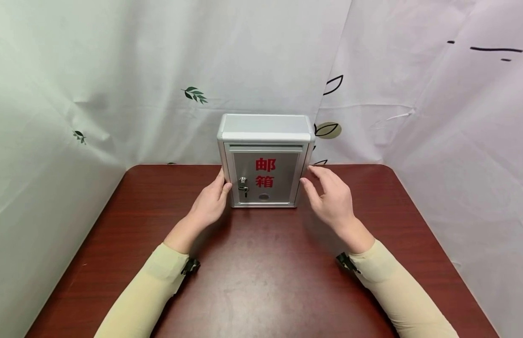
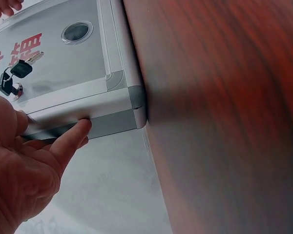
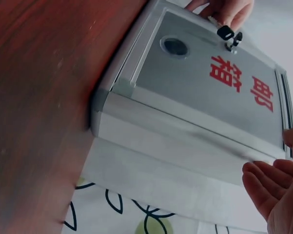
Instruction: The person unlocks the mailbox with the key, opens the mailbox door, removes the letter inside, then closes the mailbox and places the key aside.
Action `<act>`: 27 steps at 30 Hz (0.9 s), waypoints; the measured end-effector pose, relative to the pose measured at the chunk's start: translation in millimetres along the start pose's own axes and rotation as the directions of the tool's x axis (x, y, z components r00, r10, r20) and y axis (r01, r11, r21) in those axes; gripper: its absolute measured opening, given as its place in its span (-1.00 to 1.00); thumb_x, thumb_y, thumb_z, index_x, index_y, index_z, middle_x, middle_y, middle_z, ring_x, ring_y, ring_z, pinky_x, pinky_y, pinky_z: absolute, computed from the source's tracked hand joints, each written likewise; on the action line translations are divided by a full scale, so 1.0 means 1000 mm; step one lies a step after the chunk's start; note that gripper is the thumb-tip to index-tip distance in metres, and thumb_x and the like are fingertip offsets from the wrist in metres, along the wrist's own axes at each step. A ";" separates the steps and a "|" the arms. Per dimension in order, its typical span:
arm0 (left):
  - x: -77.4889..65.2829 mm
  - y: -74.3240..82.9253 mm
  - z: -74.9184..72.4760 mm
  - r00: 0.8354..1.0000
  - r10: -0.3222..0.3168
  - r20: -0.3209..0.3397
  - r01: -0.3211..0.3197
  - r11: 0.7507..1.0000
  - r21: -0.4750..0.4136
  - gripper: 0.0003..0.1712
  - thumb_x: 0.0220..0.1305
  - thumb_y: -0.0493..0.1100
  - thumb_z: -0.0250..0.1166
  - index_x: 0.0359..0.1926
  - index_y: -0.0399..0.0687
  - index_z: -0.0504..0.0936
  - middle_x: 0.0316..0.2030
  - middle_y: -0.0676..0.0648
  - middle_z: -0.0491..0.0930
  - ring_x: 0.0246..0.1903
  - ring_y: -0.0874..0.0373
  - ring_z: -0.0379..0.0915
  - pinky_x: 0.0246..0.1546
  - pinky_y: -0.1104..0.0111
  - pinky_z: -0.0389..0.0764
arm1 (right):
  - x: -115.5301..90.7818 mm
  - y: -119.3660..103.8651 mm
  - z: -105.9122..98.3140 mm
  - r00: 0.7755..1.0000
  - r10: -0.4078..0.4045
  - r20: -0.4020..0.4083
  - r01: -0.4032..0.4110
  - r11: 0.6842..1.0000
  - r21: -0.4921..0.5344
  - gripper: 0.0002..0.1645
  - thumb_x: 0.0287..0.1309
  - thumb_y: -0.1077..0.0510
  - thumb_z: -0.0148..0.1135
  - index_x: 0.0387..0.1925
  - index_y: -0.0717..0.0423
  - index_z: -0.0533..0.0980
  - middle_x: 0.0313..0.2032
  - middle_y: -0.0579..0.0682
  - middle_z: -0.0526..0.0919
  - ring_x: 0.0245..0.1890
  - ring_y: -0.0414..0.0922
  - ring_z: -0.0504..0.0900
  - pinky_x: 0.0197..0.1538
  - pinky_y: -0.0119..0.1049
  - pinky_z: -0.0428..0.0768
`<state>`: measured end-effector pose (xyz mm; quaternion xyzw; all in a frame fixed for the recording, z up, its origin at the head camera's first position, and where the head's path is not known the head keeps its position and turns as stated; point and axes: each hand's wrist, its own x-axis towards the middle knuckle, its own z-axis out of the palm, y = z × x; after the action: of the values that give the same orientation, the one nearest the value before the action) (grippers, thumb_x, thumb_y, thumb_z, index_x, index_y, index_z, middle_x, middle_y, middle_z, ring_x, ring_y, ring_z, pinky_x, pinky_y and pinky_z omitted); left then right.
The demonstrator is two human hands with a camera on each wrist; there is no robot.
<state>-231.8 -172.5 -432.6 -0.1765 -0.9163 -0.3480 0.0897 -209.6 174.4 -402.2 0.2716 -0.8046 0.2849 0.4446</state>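
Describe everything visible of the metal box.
The metal box is silver-grey, apparently aluminium, with a rounded frame. Two red characters mark its closed front panel; a small round window sits below them, and black-headed keys hang at a lock on the left. A narrow horizontal strip crosses the front's top. It stands upright near the far edge of the reddish-brown table, front toward the head camera. The left hand touches its left side; the right hand is at its right side, contact unclear.
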 end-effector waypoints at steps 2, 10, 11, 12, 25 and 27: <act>0.000 0.000 0.000 1.000 -0.001 -0.001 0.001 1.000 0.005 -0.21 0.83 -0.08 0.03 0.82 -0.15 -0.06 0.56 -0.39 0.38 0.49 -0.33 0.43 0.48 -0.20 0.43 | 0.001 -0.003 0.000 1.000 -0.011 0.007 0.011 1.000 0.002 -0.58 0.36 0.24 0.56 0.15 0.36 0.72 -0.03 0.22 0.83 -0.09 0.17 0.81 0.04 0.10 0.75; 0.000 0.000 0.000 1.000 0.003 0.001 -0.003 1.000 0.001 -0.21 0.83 -0.09 0.03 0.81 -0.22 -0.06 0.57 -0.41 0.37 0.50 -0.33 0.41 0.49 -0.19 0.42 | 0.002 -0.013 0.007 1.000 -0.011 0.028 0.010 0.999 0.043 -0.62 0.33 0.24 0.58 0.10 0.36 0.73 -0.12 0.22 0.82 -0.14 0.13 0.79 0.00 0.07 0.76; 0.000 0.000 0.000 1.000 0.004 0.001 -0.004 1.000 0.000 -0.21 0.82 -0.09 0.04 0.81 -0.22 -0.05 0.56 -0.41 0.38 0.50 -0.33 0.42 0.49 -0.20 0.42 | 0.002 -0.014 0.008 0.999 -0.013 0.041 0.011 0.999 0.044 -0.62 0.35 0.23 0.57 0.09 0.37 0.72 -0.12 0.22 0.81 -0.15 0.13 0.80 -0.01 0.07 0.76; 0.000 0.000 0.000 1.000 0.004 -0.001 -0.004 1.000 -0.001 -0.21 0.82 -0.09 0.04 0.81 -0.22 -0.05 0.55 -0.41 0.39 0.50 -0.33 0.42 0.48 -0.20 0.43 | 0.002 -0.016 0.009 0.998 -0.011 0.058 0.009 0.999 0.047 -0.62 0.36 0.21 0.57 0.09 0.37 0.72 -0.12 0.21 0.81 -0.15 0.12 0.79 -0.02 0.05 0.76; 0.000 0.000 0.000 1.000 0.002 0.009 -0.002 1.000 -0.005 -0.21 0.84 -0.06 0.00 0.81 -0.21 -0.09 0.59 -0.40 0.34 0.52 -0.32 0.39 0.49 -0.20 0.42 | 0.010 -0.042 0.041 0.985 -0.037 0.169 0.015 0.992 0.127 -0.63 0.34 0.18 0.60 0.05 0.33 0.72 -0.16 0.10 0.81 -0.30 -0.01 0.73 -0.21 -0.09 0.73; 0.000 0.000 -0.001 1.000 0.002 0.010 -0.002 1.000 -0.006 -0.20 0.83 -0.06 0.01 0.82 -0.20 -0.09 0.60 -0.39 0.33 0.53 -0.32 0.39 0.49 -0.20 0.42 | 0.011 -0.046 0.046 0.983 -0.035 0.180 0.012 0.992 0.126 -0.63 0.34 0.17 0.60 0.06 0.32 0.72 -0.15 0.09 0.82 -0.27 -0.02 0.74 -0.18 -0.07 0.75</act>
<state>-231.9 -172.7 -432.1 -0.1797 -0.9155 -0.3499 0.0847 -208.8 108.5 -403.2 0.3331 -0.8193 0.3031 0.3548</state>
